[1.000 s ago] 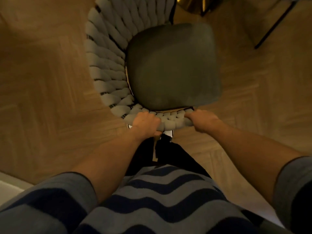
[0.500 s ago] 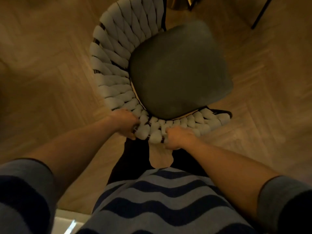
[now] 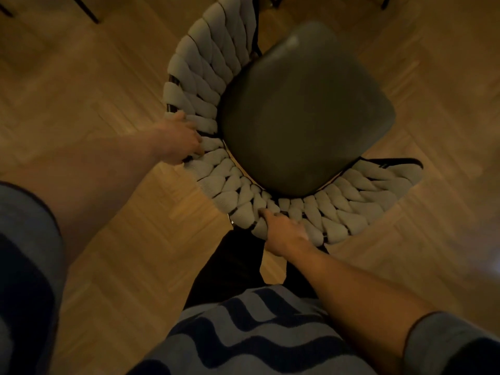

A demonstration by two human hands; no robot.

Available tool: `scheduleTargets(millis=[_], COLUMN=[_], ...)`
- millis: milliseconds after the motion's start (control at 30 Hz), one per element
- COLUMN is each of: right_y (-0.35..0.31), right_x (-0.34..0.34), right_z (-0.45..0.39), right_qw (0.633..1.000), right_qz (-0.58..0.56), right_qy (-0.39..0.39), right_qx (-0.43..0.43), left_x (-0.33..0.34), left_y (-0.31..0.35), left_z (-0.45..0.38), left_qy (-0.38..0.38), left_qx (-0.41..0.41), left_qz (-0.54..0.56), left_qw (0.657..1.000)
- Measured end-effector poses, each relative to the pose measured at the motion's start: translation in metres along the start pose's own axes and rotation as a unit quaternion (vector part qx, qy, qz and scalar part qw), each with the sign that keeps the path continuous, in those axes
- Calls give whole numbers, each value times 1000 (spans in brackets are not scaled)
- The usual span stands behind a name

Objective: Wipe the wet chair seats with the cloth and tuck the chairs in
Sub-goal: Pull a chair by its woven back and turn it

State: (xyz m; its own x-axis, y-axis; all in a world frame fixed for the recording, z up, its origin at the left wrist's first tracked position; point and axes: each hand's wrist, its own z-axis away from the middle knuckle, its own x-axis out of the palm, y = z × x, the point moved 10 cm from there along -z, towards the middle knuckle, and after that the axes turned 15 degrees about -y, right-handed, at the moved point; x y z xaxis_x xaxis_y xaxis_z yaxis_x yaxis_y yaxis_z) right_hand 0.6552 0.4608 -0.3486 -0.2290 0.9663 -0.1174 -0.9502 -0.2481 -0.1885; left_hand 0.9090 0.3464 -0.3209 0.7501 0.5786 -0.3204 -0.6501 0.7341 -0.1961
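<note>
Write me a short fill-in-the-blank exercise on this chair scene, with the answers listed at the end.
1. Both hands grip the chair's woven ____.
2. The left hand and the right hand hold the same ____.
3. The dark seat has ____ lying on it.
4. The chair stands on a ____ floor.

Answers: backrest; chair; nothing; wooden

Domestic dining room, dimly lit. Indicators: herringbone parquet floor [image 3: 113, 253]; upholstered chair [image 3: 303, 112] with woven rope back; thin dark legs [image 3: 86, 10] of other furniture at the upper edge.
</note>
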Motion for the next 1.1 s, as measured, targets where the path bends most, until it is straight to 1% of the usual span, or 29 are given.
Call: scheduleTargets(millis=[167, 267, 433, 600, 733, 833, 933, 967, 1000, 1033, 1067, 1100], right_y=[3, 17, 58, 112, 153, 168, 170, 169, 171, 175, 180, 184], right_x=[-3, -4, -20, -55, -81, -88, -89, -90, -91, -94, -97, -106], right_z=[5, 9, 22, 40, 45, 43, 45, 47, 47, 50, 55, 66], right_qw=[999, 998, 988, 965, 947, 936, 933, 936, 943, 956, 971, 972], right_qz=[29, 63, 151, 260, 318, 349, 353, 344, 320, 273, 194, 95], right_qy=[9, 10, 10, 7, 13, 23, 62, 77, 87, 103, 136, 204], right_qx=[-12, -20, -18, 11, 45, 48, 22, 8, -3, -16, -41, -75], left_x=[-3, 2, 2, -16, -43, -52, -53, -55, -56, -57, -49, -33], left_y=[6, 20, 66, 125, 166, 176, 174, 170, 164, 153, 141, 128], left_z=[5, 7, 22, 28, 25, 22, 24, 28, 32, 40, 49, 63], left_qy=[19, 18, 21, -16, -22, -39, -61, -53, -27, 24, 94, 167], left_qx=[-13, -27, -48, -64, -74, -81, -54, -43, -34, -41, -75, -145], left_qz=[13, 43, 161, 303, 385, 433, 479, 510, 570, 666, 768, 833], left_qw=[1000, 999, 986, 951, 920, 897, 874, 858, 821, 744, 629, 507])
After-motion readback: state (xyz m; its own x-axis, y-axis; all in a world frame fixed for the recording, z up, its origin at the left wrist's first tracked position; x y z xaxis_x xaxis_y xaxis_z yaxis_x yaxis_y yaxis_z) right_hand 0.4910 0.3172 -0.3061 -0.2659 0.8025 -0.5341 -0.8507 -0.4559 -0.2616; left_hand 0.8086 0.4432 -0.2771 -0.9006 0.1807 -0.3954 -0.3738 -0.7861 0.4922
